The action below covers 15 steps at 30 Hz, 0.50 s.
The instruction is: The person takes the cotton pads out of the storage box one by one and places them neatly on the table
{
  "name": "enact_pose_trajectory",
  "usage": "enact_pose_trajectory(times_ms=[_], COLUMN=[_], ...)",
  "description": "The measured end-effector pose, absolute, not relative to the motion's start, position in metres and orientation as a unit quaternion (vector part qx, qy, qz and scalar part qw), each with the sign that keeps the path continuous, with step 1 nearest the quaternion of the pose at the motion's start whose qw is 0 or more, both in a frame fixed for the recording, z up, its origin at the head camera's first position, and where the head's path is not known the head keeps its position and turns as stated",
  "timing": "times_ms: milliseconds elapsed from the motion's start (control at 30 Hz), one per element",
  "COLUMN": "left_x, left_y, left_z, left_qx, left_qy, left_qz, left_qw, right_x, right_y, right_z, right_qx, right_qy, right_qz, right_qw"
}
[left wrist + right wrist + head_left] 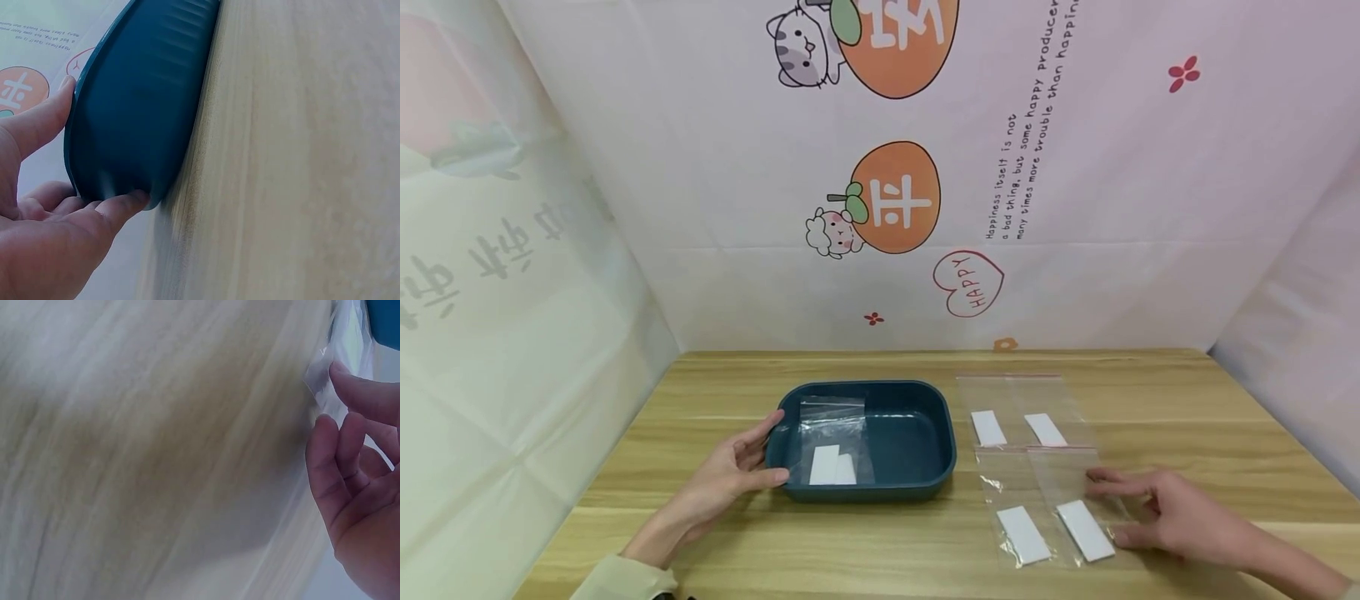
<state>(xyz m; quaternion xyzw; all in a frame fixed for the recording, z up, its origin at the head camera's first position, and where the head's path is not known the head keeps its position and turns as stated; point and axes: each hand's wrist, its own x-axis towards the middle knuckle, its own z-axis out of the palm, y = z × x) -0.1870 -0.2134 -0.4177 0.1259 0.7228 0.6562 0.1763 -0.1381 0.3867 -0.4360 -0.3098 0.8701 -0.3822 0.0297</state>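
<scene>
My left hand (715, 479) grips the left end of a dark teal plastic box (895, 492), its thumb and fingers spread across that end. In the left wrist view, the fingers bend against the box (137, 94) wall. Inside the box lies a clear zip bag (835, 423) with white rectangular pieces (825, 464). Right of the box, several similar bags lie in two overlapping rows. My right hand (1187, 518) is at the right edge of the near right bag (1060, 479), fingers loosely bent. Its thumb touches the bag edge in the right wrist view.
The wooden table (880, 554) meets a white printed cloth (737, 300) at the back, and cloth also hangs at both sides. Another near bag holds a white piece (1024, 534). Two more white pieces, one of them the left piece (988, 428), show in the back row.
</scene>
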Motion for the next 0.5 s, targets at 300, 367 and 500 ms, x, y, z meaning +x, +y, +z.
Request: enact_pose_trajectory(times_ms=[300, 367, 500], left_x=[-0.187, -0.187, -0.187], left_y=[-0.213, -0.213, -0.213], left_z=[-0.417, -0.417, -0.417], left_qx=[0.125, 0.125, 0.125], left_qy=[0.725, 0.726, 0.729], left_qz=[0.655, 0.654, 0.652], left_qw=[0.173, 0.171, 0.169], right_x=[-0.147, -0.152, -0.165], right_y=[0.379, 0.369, 0.342], right_z=[-0.402, -0.389, -0.366], right_qx=[-0.250, -0.243, -0.238], right_qy=[0.848, 0.850, 0.859], right_qz=[-0.458, -0.454, -0.442], right_qw=[0.099, 0.110, 0.102])
